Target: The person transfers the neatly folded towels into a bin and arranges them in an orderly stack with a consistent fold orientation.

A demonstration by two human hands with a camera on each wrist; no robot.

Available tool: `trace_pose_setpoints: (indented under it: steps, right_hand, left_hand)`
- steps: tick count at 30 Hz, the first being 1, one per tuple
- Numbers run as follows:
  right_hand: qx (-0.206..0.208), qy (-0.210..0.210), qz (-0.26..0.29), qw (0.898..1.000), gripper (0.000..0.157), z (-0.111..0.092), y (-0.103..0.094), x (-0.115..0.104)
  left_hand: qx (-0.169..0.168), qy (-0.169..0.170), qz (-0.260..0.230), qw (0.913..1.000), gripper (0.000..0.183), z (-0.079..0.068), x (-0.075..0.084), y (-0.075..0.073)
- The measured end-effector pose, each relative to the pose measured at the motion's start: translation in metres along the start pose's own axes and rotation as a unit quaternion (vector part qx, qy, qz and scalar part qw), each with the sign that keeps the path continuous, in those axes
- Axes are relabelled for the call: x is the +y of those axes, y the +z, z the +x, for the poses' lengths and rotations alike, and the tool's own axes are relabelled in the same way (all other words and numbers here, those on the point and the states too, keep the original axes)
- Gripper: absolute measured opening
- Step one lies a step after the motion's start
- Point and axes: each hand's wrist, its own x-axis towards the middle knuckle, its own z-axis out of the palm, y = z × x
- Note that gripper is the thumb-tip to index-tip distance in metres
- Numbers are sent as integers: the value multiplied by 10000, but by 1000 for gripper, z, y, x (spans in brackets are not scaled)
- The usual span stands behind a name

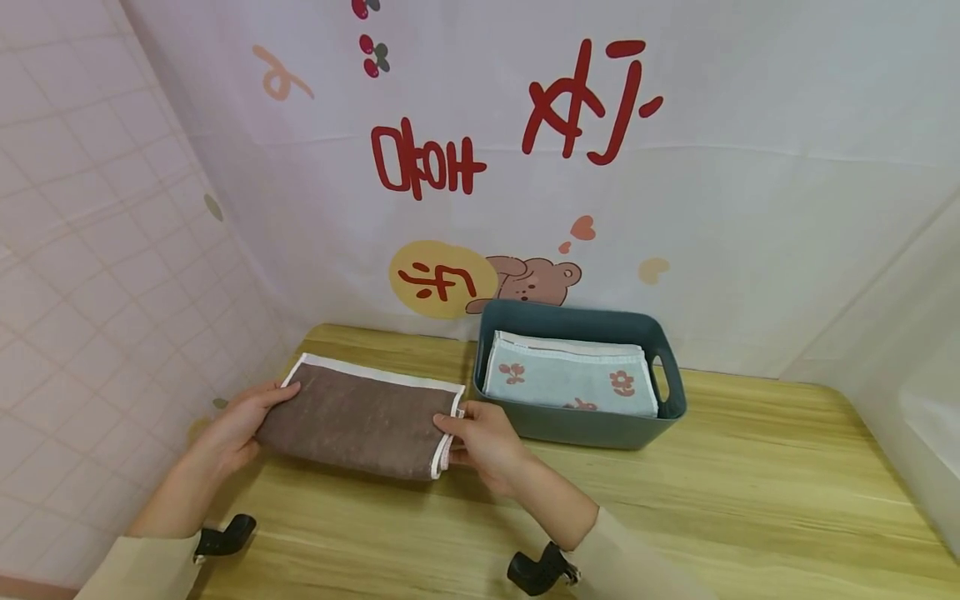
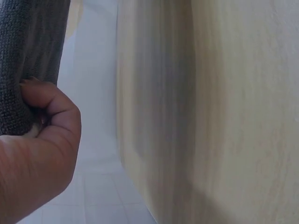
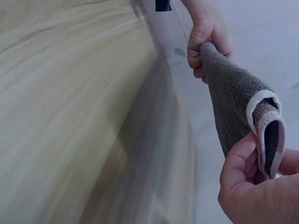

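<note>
A folded brown towel (image 1: 360, 421) with white edging is held between both hands above the left part of the table. My left hand (image 1: 238, 421) grips its left end, thumb on top. At the right end my right hand (image 1: 487, 437) pinches the folded layers, thumb over the upper face. In the right wrist view the towel's (image 3: 229, 88) rolled, layered end shows between thumb and fingers. The left wrist view catches only a dark strip of towel (image 2: 32, 42) in the curled fingers. Right of the hands, a light blue folded towel (image 1: 570, 379) with pink flower prints lies in a teal basket (image 1: 581, 429).
The basket stands on the wood-grain table (image 1: 735, 483) near its back edge, close to my right hand. A white printed cloth (image 1: 712, 208) hangs behind, and a grid-patterned cloth (image 1: 82, 292) hangs on the left. Black wrist mounts (image 1: 536, 571) sit on both forearms.
</note>
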Motion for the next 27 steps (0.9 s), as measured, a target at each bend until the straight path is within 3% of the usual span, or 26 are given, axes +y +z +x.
trace_pose_setpoints:
  steps: [8, 14, 22, 27]
  right_hand:
    - [-123, -177, -70, 9997, 28, -10, -6, -20]
    - [-198, -283, -146, 9993, 31, -13, -16, -33]
    - [-136, -501, -359, 9980, 26, -19, -32, -49]
    - [98, -515, -490, 9974, 25, -21, -43, -58]
  left_hand:
    - [-285, 104, -458, 9985, 16, -1, 5, 4]
    - [-381, 134, -561, 9976, 18, -3, 13, 12]
    - [-109, 272, -337, 9990, 15, 1, 32, 32]
    - [-142, 508, -404, 9978, 16, 4, 42, 45]
